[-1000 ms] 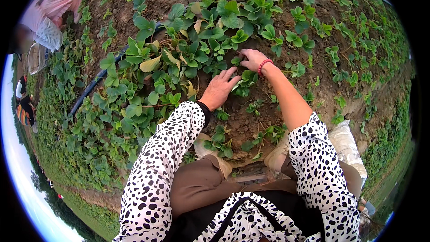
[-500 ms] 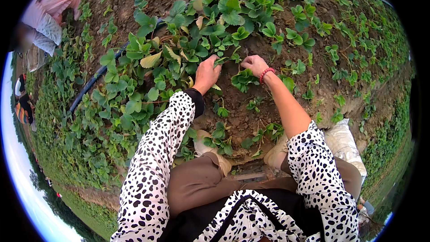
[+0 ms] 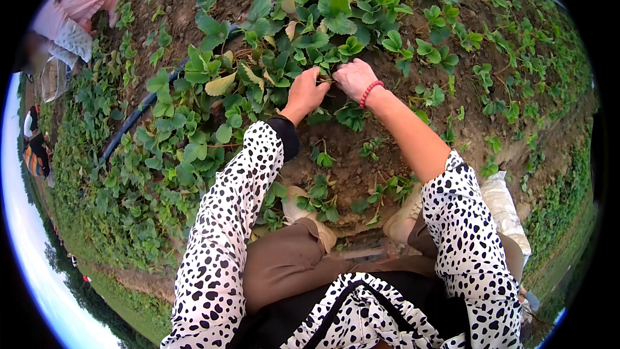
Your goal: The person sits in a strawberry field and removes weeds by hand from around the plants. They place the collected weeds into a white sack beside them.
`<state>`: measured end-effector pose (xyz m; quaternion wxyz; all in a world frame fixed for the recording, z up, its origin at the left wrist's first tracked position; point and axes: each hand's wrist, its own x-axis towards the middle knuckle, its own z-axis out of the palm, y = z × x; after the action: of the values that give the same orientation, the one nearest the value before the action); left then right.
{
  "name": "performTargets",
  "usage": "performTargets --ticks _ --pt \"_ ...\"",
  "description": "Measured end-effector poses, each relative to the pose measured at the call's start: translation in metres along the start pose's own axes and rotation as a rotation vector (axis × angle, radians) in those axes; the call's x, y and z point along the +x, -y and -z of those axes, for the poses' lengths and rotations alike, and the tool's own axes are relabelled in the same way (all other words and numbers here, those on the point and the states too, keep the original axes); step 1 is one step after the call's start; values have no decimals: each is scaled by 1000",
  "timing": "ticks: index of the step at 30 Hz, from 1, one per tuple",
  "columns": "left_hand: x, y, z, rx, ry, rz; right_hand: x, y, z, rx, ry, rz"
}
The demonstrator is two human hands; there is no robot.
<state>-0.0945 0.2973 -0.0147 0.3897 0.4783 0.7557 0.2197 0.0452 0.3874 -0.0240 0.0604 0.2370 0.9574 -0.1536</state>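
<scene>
My left hand (image 3: 307,95) and my right hand (image 3: 355,81), with a red bead bracelet (image 3: 370,93) on its wrist, meet at the front edge of a dense clump of strawberry plants (image 3: 336,16). Both are closed, fingertips pinched close together. A thin strawberry stem shows between them; the rest of what they grip is hidden by the fingers. Just below my right hand is a small leafy strawberry plant (image 3: 351,117). A yellowed leaf (image 3: 221,84) sticks out of the clump to the left.
A dark hose (image 3: 145,101) curves through the plants and along the far side. My shoes (image 3: 403,220) stand among small plants on brown soil. A pale sack (image 3: 502,210) lies by my right leg. Another person (image 3: 74,10) is at the upper left.
My right hand has moved left to meet my left hand, which has turned and shifted slightly right. The gap of soil between them has closed.
</scene>
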Motion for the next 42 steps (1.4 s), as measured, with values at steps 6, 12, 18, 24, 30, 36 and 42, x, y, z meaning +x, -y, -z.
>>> performTargets --ticks 6,12,18,24,30,36,42 --pt "-10 0 3 -181 -77 -14 15 -42 -4 102 -34 -268" --pt "-18 19 -10 133 -161 -317 3 -94 7 894 -368 -755" --pt "-1 -28 0 330 -100 -626 -46 -84 3 1373 -379 -729" --pt "28 -11 20 617 -266 -419 -60 -49 -4 1468 -239 -750" --pt "22 4 27 429 -241 -394 -21 -41 -10 1502 -35 -820" --pt "22 10 27 397 -304 -406 32 6 -14 1323 36 -1068" --pt "23 -15 20 266 -326 -439 40 3 -59 1260 -200 -1235"
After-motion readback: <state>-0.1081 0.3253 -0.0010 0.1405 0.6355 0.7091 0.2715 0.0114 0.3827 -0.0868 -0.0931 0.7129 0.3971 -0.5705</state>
